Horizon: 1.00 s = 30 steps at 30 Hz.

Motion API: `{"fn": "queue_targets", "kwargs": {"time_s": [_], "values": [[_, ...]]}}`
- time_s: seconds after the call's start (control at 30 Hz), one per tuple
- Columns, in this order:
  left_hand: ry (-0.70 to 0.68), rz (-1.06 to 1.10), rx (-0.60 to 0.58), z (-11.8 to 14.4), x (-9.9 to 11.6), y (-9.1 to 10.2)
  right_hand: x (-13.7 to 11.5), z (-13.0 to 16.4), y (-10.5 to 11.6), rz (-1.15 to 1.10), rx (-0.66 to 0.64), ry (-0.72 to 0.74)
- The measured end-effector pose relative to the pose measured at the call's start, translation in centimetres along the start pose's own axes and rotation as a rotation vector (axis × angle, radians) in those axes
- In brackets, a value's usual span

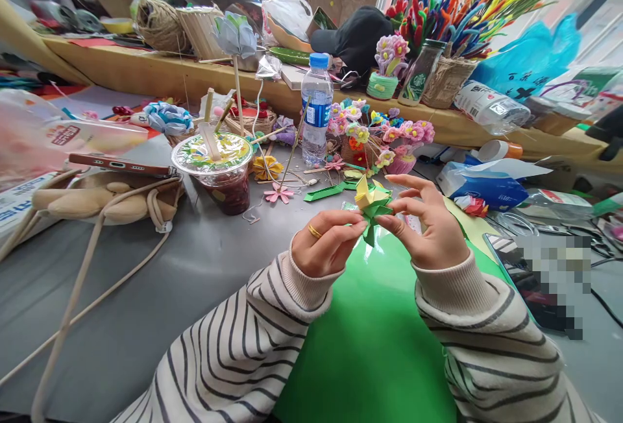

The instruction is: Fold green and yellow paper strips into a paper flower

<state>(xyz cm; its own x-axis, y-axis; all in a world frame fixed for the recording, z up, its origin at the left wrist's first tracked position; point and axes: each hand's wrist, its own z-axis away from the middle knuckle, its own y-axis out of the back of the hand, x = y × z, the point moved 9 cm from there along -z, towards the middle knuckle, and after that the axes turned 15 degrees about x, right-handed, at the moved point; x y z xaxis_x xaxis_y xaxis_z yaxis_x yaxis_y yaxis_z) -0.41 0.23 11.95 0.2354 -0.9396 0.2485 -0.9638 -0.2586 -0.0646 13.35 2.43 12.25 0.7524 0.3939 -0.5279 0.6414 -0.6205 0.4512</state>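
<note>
Between my two hands, above the green sheet (360, 351), is a folded paper flower (370, 204) with a yellow top and green leaf-like points below. My left hand (327, 241) has a gold ring on one finger and pinches the flower's left side between thumb and fingertips. On the other side, my right hand (426, 218) holds the flower's right edge with thumb and index finger, the other fingers loosely spread. Just behind the flower lie folded green paper strips (325, 193). A pink paper flower (279, 193) rests on the grey table to the left.
A lidded cup of dark drink (221, 180) and a water bottle (316, 111) stand behind my hands. Left is a beige bag (97, 205) with a phone (121, 163) on it. At right lie another phone (535, 280) and a blue tissue pack (481, 186).
</note>
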Motion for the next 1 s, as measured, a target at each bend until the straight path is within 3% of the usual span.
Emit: {"fn": "queue_targets", "kwargs": {"time_s": [0.33,0.67,0.8,1.0], "values": [[0.073,-0.165,0.008,0.2,-1.4,-0.4,-0.1,0.4,-0.9,0.105,-0.027,0.128],[0.096,-0.142,-0.014,0.1,-1.2,-0.4,0.7,0.6,-1.2,0.056,-0.081,0.008],[0.073,-0.134,-0.039,0.2,-0.9,-0.6,0.7,0.4,-1.4,0.091,-0.190,0.079],[0.072,-0.059,-0.037,0.4,-0.9,-0.8,0.1,0.2,-1.1,0.121,-0.194,0.224]]}}
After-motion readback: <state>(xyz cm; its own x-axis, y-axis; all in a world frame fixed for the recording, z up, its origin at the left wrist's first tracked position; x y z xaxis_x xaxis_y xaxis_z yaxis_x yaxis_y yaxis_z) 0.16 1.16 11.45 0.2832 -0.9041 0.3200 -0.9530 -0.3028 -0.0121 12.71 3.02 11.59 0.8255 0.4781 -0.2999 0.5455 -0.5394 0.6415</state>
